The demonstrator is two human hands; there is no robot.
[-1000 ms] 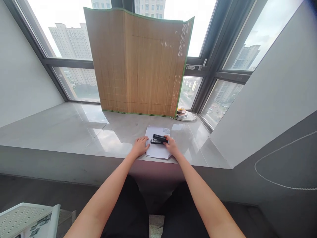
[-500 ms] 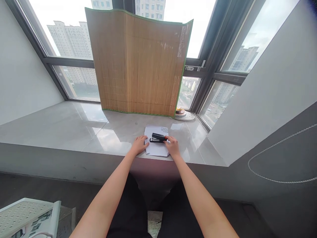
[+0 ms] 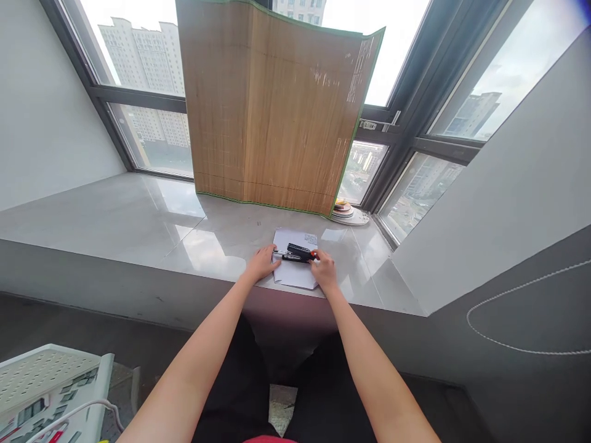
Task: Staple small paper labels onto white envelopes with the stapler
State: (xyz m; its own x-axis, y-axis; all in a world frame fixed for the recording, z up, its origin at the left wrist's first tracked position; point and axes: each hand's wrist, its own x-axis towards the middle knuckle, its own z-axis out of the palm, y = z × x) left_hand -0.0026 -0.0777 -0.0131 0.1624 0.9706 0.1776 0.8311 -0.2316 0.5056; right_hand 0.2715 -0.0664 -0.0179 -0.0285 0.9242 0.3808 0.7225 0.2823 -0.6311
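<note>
A black stapler [image 3: 301, 253] with its top arm raised lies over folded white paper [image 3: 295, 277] near the front of the ledge. My right hand [image 3: 324, 271] is closed around the stapler's right end, where a small orange spot shows by the fingers. From the stapler's left end a slim silver part [image 3: 277, 253] sticks out to the fingertips of my left hand [image 3: 261, 263]. My left thumb and fingers are bent about this part, at the paper's left edge. Small print shows at the paper's upper right corner.
The tiled ledge [image 3: 231, 234] runs below the windows. Behind the paper a bamboo mat [image 3: 277, 117] with green edging stands upright. A stack of round discs [image 3: 346, 212] sits by its right corner. A white perforated container [image 3: 50, 381] is at lower left, a beaded cord [image 3: 498, 341] at right.
The silver part now extends from the stapler's left end to my left fingers. My left hand has closed in on it. The view has shifted and tilted slightly.
</note>
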